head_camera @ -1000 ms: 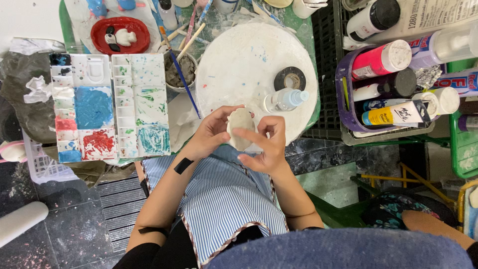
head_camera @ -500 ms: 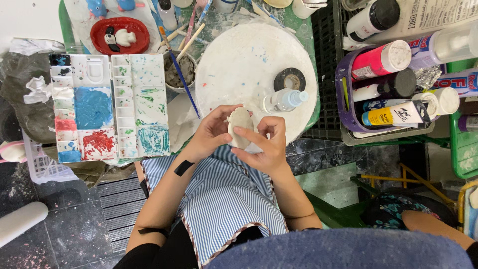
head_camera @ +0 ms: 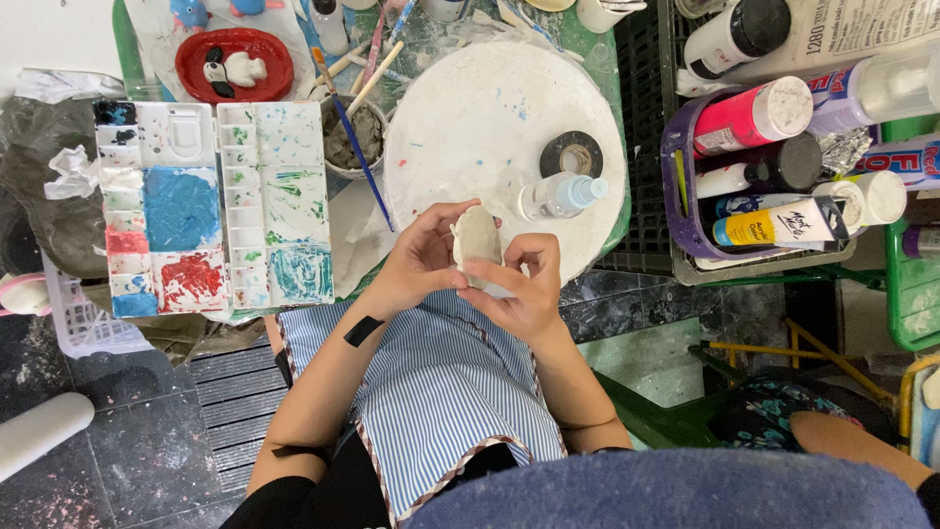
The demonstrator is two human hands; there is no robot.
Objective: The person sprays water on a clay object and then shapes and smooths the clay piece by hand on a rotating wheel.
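You hold a small pale oval clay piece (head_camera: 477,240) in both hands, just above your blue and white striped apron (head_camera: 441,382) and at the near edge of the big round white board (head_camera: 490,108) on the green counter (head_camera: 607,59). The clay piece stands with its long side running from 12 o'clock to 6 o'clock, and its rounder top end points to 12 o'clock, away from you. Your left hand (head_camera: 421,263) is curled around its left side, fingers bent and thumb pressing on it. Your right hand (head_camera: 527,284) cups it from the right and from below, fingers curled shut on it too.

A small clear spray bottle (head_camera: 558,194) lies on the board at 2 o'clock from the clay piece, near it. A long blue paintbrush (head_camera: 354,147) leans at 11 o'clock.

Since half a second ago, the clay piece and both hands have stayed in the same spot, with almost no change.
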